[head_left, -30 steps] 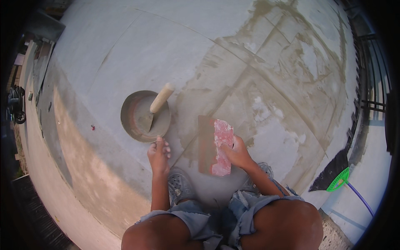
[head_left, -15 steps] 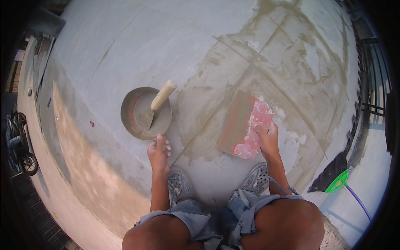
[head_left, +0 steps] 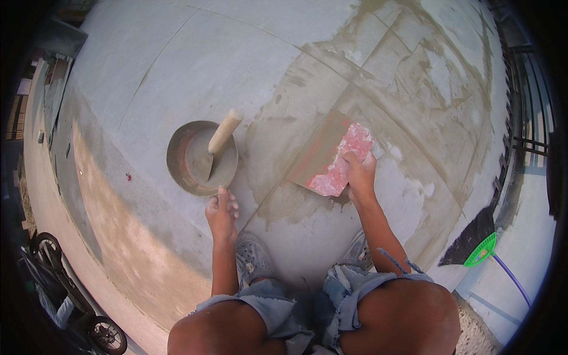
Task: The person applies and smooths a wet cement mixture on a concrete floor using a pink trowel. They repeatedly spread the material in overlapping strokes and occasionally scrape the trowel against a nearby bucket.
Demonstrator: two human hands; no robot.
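My left hand [head_left: 222, 214] is closed with its thumb at the near rim of a round, shallow pan [head_left: 172, 155]. Wet grey paste lies in the pan, and a trowel [head_left: 225, 131] leans there, its wooden handle sticking up past the rim and its blade partly in the paste. My right hand [head_left: 361, 177] grips one edge of a flat red rectangular spreader [head_left: 342, 163]. Grey paste coats the spreader's far-left part; dried white crust marks the part near my fingers. It is low over the smeared floor [head_left: 272, 195]; whether its edge touches cannot be told.
Grey-brown paste is spread over joint lines in the pale floor [head_left: 177, 71], mostly to the right. A broom [head_left: 476, 245] with black bristles and a green head lies at right. A dark railing [head_left: 529, 148] runs along that side. Far left is a motorbike [head_left: 77, 296].
My right hand has moved the red spreader leftward and a little away from me. My left hand stays at the pan's rim. The whole view has shifted slightly.
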